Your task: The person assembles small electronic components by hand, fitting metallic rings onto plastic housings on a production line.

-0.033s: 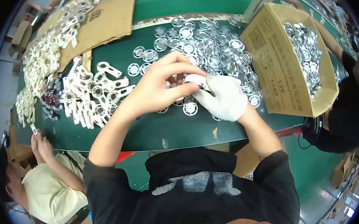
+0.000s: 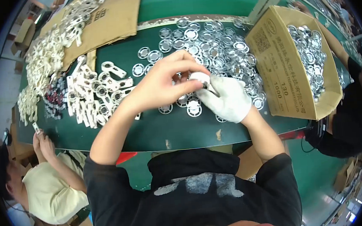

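Note:
Over the heap of discs, my bare left hand (image 2: 165,81) is closed, pinching a small white round part (image 2: 199,77) with a shiny metallic side between thumb and fingers. My right hand (image 2: 227,97), in a white glove, meets the same part from the right with its fingertips closed against it. The fingers hide much of the part. Beneath and behind both hands lies a spread of shiny silver spoked discs (image 2: 216,50). Left of my left forearm sits a pile of white pieces (image 2: 96,92), each with a ring head and a short handle.
A cardboard box (image 2: 281,69) of silver discs stands at the right on the green table (image 2: 191,135). At the left are more white pieces (image 2: 42,58), small dark and red parts (image 2: 54,99) and a flat cardboard sheet (image 2: 118,18). Co-workers sit on both sides.
The whole view has shifted slightly. Both hands keep the same hold on the white round part, which looks a little more tilted.

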`<state>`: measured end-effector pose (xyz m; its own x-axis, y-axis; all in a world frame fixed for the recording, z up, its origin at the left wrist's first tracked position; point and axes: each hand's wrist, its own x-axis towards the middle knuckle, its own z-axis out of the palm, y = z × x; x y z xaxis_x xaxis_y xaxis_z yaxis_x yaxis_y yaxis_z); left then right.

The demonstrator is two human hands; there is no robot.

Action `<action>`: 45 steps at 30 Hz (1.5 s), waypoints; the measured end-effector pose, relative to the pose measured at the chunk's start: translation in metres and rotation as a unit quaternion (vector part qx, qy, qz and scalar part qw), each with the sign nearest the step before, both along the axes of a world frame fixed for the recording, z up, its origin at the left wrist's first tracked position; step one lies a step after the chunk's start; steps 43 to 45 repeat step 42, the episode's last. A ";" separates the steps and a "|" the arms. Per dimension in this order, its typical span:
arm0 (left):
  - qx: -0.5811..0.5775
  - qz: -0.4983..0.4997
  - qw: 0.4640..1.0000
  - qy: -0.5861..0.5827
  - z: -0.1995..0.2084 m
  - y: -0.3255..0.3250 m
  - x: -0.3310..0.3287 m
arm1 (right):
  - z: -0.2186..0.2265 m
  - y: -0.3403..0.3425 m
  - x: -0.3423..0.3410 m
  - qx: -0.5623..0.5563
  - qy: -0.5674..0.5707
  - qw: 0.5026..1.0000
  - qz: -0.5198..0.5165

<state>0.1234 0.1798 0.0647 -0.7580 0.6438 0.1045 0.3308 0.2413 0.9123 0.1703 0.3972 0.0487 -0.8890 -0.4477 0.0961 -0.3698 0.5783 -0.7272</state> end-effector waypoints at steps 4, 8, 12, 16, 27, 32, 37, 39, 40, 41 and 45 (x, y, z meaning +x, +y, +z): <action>-0.043 0.086 0.985 -0.142 0.001 -0.015 -0.075 | -0.010 0.000 0.000 -0.121 0.086 0.981 -0.127; 0.213 0.290 0.911 -0.200 -0.018 -0.026 -0.153 | -0.015 0.000 -0.015 -0.148 0.225 0.954 -0.129; 0.009 0.292 0.954 -0.075 -0.013 0.005 -0.132 | -0.024 0.004 -0.015 -0.143 0.192 0.962 -0.136; 0.044 -0.035 0.962 -0.266 0.036 -0.006 0.038 | -0.034 0.008 -0.009 -0.175 0.171 0.962 -0.126; -0.122 0.412 0.890 -0.152 -0.248 -0.103 0.263 | 0.012 -0.019 0.051 -0.183 0.177 0.955 0.153; 0.007 0.410 0.859 -0.306 -0.326 -0.088 0.250 | -0.008 -0.057 0.120 -0.190 0.078 0.924 0.321; -0.118 0.538 0.823 -0.136 -0.316 -0.102 0.279 | -0.075 -0.081 0.165 -0.056 -0.062 0.945 0.317; -0.194 0.473 0.850 -0.127 -0.286 -0.108 0.303 | -0.124 -0.091 0.162 0.043 -0.095 0.953 0.285; -0.236 0.433 0.855 -0.163 -0.274 -0.113 0.316 | -0.126 -0.100 0.156 0.092 -0.106 0.951 0.276; -0.277 0.382 0.860 -0.194 -0.258 -0.117 0.323 | -0.128 -0.110 0.150 0.143 -0.117 0.946 0.267; -0.264 0.339 0.879 -0.209 -0.248 -0.119 0.329 | -0.153 -0.117 0.151 0.096 -0.103 0.967 0.212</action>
